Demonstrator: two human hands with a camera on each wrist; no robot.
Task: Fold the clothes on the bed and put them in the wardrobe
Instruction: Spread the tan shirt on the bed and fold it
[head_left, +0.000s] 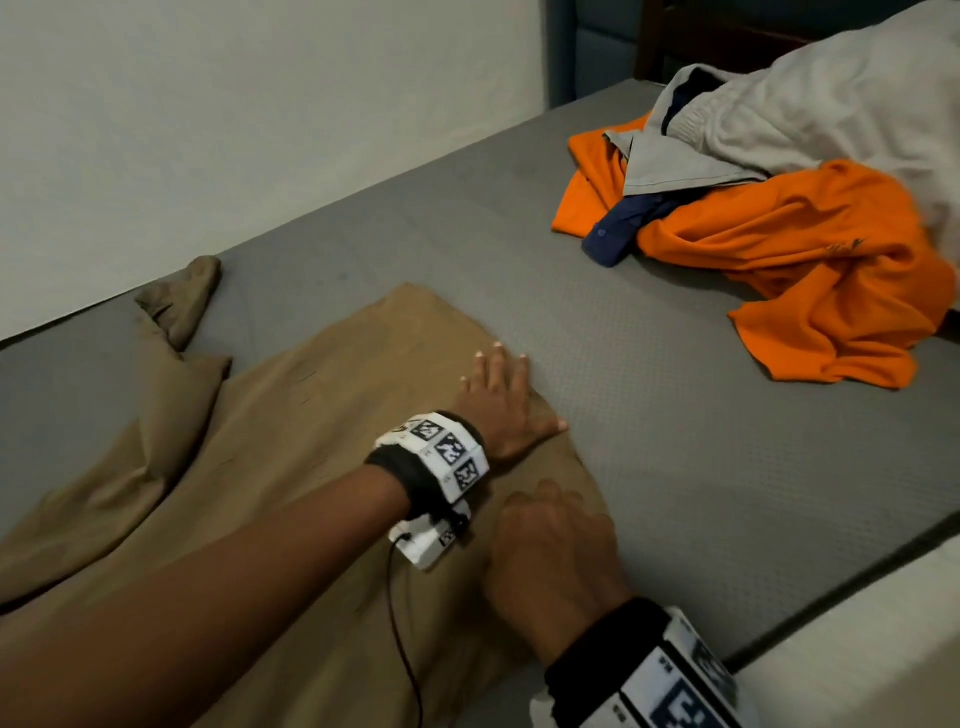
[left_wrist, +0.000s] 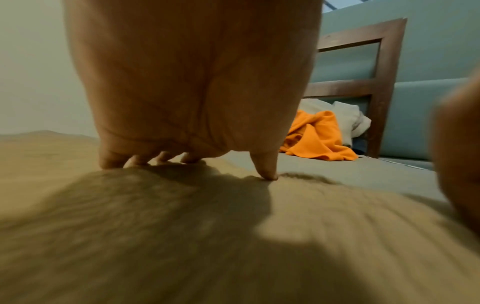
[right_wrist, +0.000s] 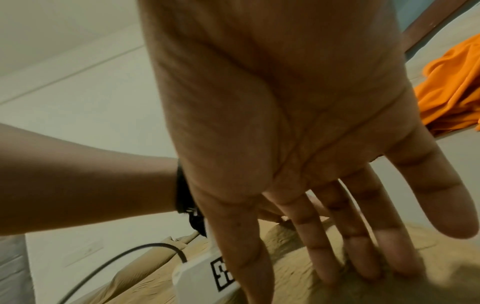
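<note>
1. Pressing flat on the tan trousers (head_left: 311, 415), our left hand (head_left: 501, 400) has its fingers straight and spread, grasping nothing; the thumb tip touches the cloth's right edge.
2. Our right hand (head_left: 550, 551) rests just beside it at 5 o'clock, released, straight fingertips (right_wrist: 363, 265) on the same cloth.
3. We cannot see the trousers' lower part, which runs off the frame at 7 o'clock; one leg lies bunched toward 10 o'clock.
4. Both wrist views are blurred near the cloth, so its weave is hard to make out.
5. We read no words anywhere: the white wrist bands (head_left: 441, 452) carry only black square marker patterns.
6. The bed (head_left: 649, 415) has a grey, finely dimpled cover.
7. At 2 o'clock, well apart from us, lies a crumpled pile: a smooth orange garment (head_left: 810, 260), a dark blue piece (head_left: 615, 234) and a pale grey one (head_left: 779, 114), partly cut off.
</note>
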